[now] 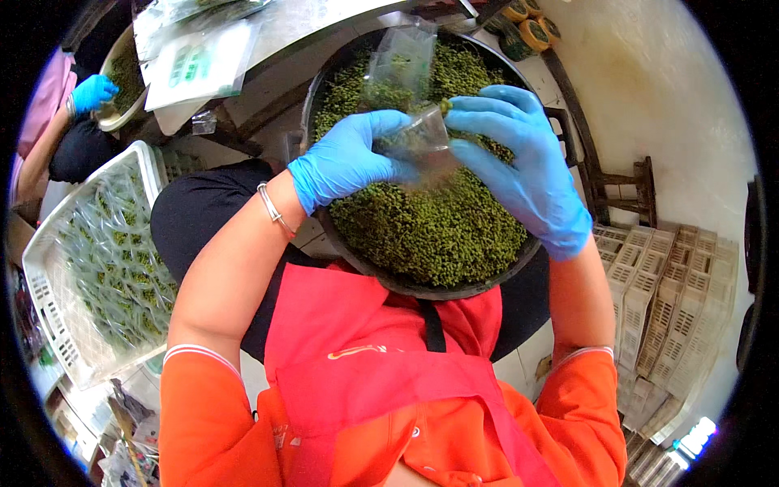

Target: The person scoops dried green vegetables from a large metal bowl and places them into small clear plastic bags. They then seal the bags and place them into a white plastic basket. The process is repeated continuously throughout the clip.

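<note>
A large dark round basin (320, 235) of small green berries, like green peppercorns (430, 235), sits in front of my lap. Over it, my left hand (349, 158), in a blue glove, is closed on a small clear plastic bag (426, 134), blurred by motion. My right hand (519, 158), also blue-gloved, is beside the bag's right end with fingers stretched and apart. A greenish bit shows at its fingertips, too small to make out. Another clear plastic bag (403, 61) lies on the berries at the basin's far side.
At left, a white plastic crate (61, 325) holds many filled clear bags. Flat printed bags (199, 69) lie on a metal table (296, 28). Another person's blue-gloved hand (93, 93) is over a bowl (134, 114) at far left. Stacked crates (665, 300) line the right wall.
</note>
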Available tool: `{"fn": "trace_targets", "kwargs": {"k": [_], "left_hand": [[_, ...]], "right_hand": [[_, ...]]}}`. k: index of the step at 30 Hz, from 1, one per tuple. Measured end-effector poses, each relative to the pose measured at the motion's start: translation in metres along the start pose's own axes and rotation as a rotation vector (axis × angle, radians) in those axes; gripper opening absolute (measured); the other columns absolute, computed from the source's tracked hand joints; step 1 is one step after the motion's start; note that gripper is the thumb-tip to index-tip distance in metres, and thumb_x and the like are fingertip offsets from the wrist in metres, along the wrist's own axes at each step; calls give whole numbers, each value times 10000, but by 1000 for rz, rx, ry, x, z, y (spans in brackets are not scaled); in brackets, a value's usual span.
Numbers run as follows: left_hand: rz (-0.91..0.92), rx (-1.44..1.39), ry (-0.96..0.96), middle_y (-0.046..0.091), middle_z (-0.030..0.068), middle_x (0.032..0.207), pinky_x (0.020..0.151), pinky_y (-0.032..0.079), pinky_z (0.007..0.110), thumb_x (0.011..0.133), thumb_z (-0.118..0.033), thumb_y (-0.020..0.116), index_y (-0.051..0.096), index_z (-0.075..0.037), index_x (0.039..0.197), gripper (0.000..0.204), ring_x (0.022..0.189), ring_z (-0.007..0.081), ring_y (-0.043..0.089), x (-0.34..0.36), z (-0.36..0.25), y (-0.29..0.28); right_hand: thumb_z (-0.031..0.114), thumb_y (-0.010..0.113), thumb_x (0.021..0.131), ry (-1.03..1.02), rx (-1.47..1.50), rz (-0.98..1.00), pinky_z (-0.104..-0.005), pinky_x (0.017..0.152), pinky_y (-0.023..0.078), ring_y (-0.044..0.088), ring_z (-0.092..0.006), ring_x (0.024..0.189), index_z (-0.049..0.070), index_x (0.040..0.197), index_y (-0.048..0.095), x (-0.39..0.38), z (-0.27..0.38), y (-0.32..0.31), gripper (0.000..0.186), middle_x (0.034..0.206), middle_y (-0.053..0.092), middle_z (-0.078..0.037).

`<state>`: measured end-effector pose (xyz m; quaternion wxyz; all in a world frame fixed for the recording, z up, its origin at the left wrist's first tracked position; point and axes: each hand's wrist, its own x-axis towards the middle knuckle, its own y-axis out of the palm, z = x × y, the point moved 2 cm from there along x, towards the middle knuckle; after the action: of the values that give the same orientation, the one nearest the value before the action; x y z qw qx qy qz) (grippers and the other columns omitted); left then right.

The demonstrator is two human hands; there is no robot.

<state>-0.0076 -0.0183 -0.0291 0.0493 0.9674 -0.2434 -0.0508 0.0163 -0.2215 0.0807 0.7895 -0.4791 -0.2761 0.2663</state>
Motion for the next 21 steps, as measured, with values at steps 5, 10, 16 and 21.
{"fn": "trace_targets", "kwargs": {"k": [5,10,16,21], "left_hand": [[-113,153,109,703,36,1140,915,516,290,813,-53,772,625,-34,1286,496,1013,101,629,0,-2,6],[-235,103,139,701,23,1136,947,503,290,831,-42,779,647,-21,1236,427,1022,103,624,-3,2,-12],[-286,68,119,703,7,1109,913,500,271,828,-84,814,651,-11,1223,433,994,93,619,3,-5,-31],[-86,189,-37,703,27,1097,928,498,294,785,-90,819,663,-12,1217,466,992,117,619,-4,-10,-37]], "right_hand": [[454,654,900,6,41,239,-541,1128,278,479,-392,1297,158,1172,730,-7,7,17,409,1227,680,-143],[240,764,854,224,423,-81,-406,1058,419,586,-276,1174,116,1046,772,-8,-2,19,228,1128,713,-93],[382,779,819,440,-135,190,-656,1078,310,539,-378,1226,133,1121,734,-65,-39,122,394,1155,691,-118],[324,822,747,380,-5,151,-641,1086,269,565,-314,1151,165,1023,757,-77,-45,129,325,1050,697,-90]]}}
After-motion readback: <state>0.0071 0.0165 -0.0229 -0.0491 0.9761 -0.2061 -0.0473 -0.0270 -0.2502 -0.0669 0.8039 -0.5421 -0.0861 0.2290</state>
